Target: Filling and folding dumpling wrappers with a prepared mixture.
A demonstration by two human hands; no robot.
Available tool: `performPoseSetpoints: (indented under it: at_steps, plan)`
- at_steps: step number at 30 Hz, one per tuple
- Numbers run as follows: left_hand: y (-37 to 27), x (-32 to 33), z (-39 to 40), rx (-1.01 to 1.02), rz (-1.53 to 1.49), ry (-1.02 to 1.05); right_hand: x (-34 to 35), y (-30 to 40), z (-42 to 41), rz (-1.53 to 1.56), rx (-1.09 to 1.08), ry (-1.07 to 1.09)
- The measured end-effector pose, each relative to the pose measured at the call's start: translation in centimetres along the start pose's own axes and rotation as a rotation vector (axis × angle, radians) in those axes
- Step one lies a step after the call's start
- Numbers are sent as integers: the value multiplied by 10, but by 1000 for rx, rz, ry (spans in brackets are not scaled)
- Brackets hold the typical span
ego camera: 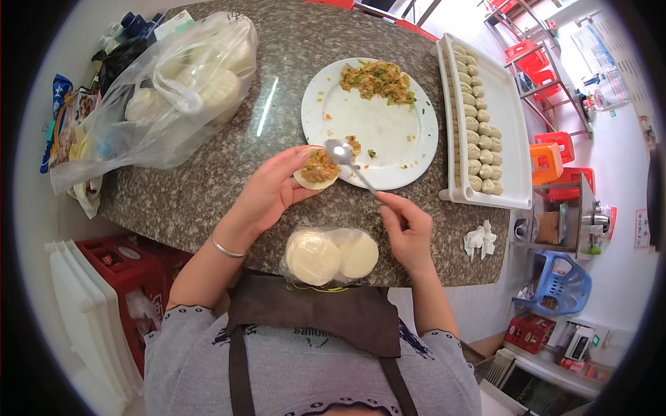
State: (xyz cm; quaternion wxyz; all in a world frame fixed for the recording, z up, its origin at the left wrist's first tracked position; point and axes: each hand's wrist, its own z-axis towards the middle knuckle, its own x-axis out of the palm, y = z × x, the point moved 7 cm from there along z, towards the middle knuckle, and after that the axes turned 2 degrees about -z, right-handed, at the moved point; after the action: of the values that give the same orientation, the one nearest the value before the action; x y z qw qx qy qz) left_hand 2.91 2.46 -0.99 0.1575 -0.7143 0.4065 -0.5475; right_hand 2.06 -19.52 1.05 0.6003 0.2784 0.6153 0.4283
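Observation:
My left hand (273, 184) holds a round dumpling wrapper (315, 183) with a mound of chopped filling (318, 166) on it. In my right hand (406, 226) is a metal spoon (341, 152), its bowl beside the filled wrapper and over the near rim of a white plate (382, 151). A larger heap of filling (377, 82) sits on the plate's far side, with small bits scattered near its front. Between my forearms, at the counter's near edge, lie two stacks of round wrappers (315, 257) in a clear plastic bag.
To the right stands a white plastic tray (502, 104) with rows of pleated dumplings (471, 122). A crumpled tissue (479, 239) lies near the right edge of the speckled stone counter (281, 47). At left is a translucent plastic bag (208, 78) of pale round items.

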Motion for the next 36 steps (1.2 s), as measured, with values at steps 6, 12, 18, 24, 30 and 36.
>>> performPoseSetpoints:
  at_steps: [6,12,18,24,30,36]
  plan:
    - [7,-12,6,0,-2,-47,-4,-8,1,-134,-79,-33]
    - [10,-19,5,5,-36,-36,2,1,1,-163,-165,24]
    - [-8,5,6,86,25,-14,-22,-4,14,-328,-134,-145]
    - [-26,65,25,291,177,242,-23,37,40,-188,-371,-262]
    - [-21,69,36,449,280,152,-11,38,73,357,-225,-184]
    - [-31,65,26,772,565,176,-2,38,86,390,-178,-120]
